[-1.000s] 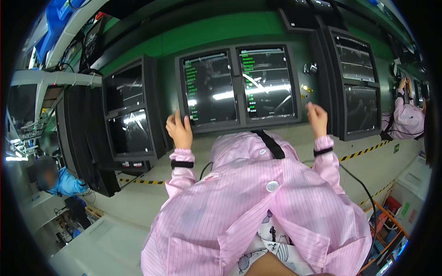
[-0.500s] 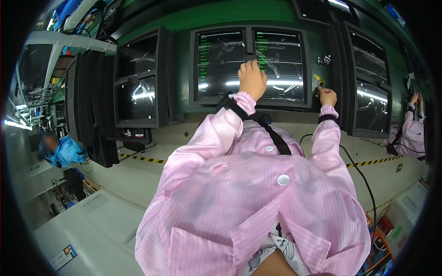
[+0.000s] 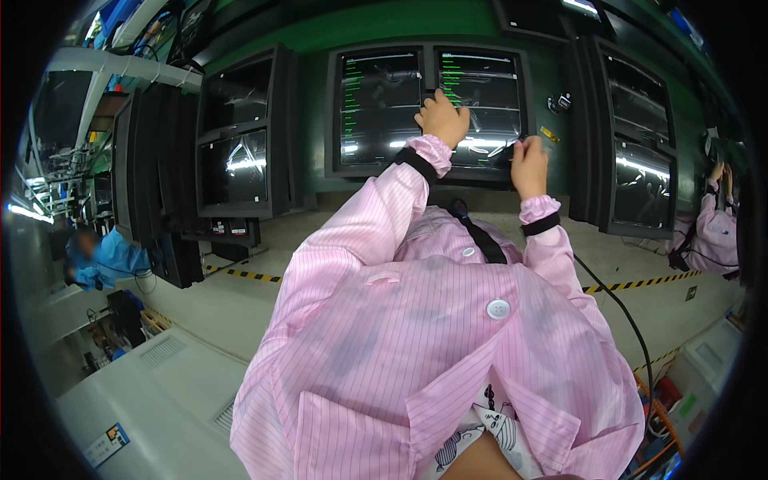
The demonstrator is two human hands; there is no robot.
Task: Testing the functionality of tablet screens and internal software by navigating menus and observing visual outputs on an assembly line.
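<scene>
A black-framed unit with two dark screens (image 3: 380,112) lies flat on the green work surface in front of me, with short green lines of text lit on both screens. Over the bar between the screens is my left hand (image 3: 445,120), its fingers apart and bent down at the bar and the right screen's edge. My right hand (image 3: 530,168) is at the unit's right frame edge, thumb and fingertips pinched together. Something small and dark shows at those fingertips, too small to name. A small yellow piece with dark marks (image 3: 550,134) lies just right of that hand.
Similar two-screen units stand left (image 3: 234,172) and right (image 3: 642,188). A small black-and-white item (image 3: 564,102) lies on the green surface (image 3: 384,34). A black cable (image 3: 624,308) hangs at right. Another person in blue (image 3: 112,260) is far left; one in pink (image 3: 716,232) far right.
My right hand has moved left from beside the yellow piece to the unit's frame edge. My left hand has shifted slightly, and its fingers have turned and bent more.
</scene>
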